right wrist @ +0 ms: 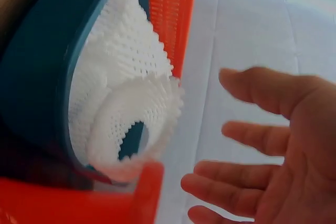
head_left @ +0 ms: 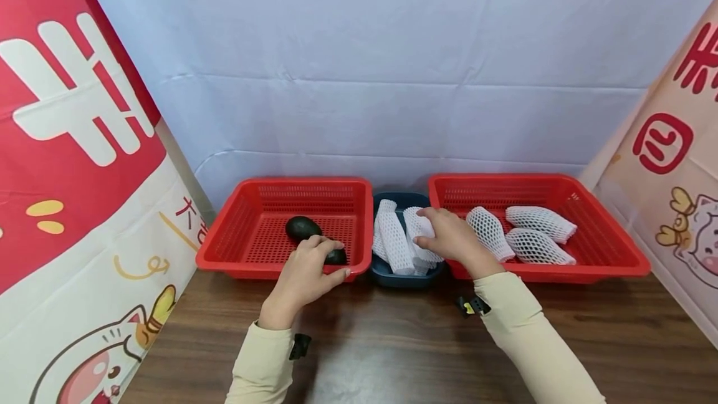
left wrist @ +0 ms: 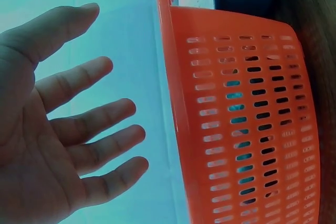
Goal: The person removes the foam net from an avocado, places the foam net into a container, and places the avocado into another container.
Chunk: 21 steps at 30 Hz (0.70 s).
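Observation:
My left hand (head_left: 303, 276) hovers over the front right part of the left red basket (head_left: 241, 267), its fingers apart and holding nothing in the left wrist view. Close to its fingers lies a dark avocado (head_left: 336, 257), partly hidden by them, and a second avocado (head_left: 303, 227) sits behind it. Over the dark blue bin (head_left: 401, 280) is my right hand (head_left: 457, 239), fingers spread, close to a white foam net sleeve (head_left: 416, 229). The right wrist view shows a gap between that hand and an open-mouthed foam sleeve (right wrist: 134, 124). Another sleeve (head_left: 394, 242) leans in the bin.
On the right stands a second red basket (head_left: 611, 254) with three bulging foam net sleeves (head_left: 538, 246); their contents are hard to make out. The bin sits between both baskets on a brown wooden table (head_left: 381, 341). A pale cloth (head_left: 364, 80) hangs behind.

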### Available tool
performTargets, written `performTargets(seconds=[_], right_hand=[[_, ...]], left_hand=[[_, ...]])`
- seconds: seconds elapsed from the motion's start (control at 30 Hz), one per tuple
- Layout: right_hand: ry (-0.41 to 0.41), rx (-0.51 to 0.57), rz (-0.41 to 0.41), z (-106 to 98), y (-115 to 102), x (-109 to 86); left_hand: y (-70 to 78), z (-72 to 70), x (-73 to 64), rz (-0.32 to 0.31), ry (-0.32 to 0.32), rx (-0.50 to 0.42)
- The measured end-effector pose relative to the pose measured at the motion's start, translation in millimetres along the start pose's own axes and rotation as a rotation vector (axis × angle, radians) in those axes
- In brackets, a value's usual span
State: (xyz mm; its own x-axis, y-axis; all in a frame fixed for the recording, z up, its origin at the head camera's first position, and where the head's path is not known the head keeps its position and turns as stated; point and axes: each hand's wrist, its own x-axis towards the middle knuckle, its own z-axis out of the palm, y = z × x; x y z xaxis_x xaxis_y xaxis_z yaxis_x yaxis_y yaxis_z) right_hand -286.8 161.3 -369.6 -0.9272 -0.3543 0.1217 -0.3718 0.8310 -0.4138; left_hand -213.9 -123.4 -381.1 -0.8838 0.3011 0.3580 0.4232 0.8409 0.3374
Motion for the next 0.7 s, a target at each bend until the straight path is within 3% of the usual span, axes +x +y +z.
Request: performTargets(seconds=[0.17, 0.7], right_hand=[[-0.035, -0.036, -0.049, -3, 5, -3.7], [-0.15, -0.045, -0.02, -26, 39, -3.5]], left_hand=[[3.0, 1.9, 1.8, 0.023, -0.004, 0.008], [16.4, 15.8, 13.8, 0.112, 0.012, -0.002]])
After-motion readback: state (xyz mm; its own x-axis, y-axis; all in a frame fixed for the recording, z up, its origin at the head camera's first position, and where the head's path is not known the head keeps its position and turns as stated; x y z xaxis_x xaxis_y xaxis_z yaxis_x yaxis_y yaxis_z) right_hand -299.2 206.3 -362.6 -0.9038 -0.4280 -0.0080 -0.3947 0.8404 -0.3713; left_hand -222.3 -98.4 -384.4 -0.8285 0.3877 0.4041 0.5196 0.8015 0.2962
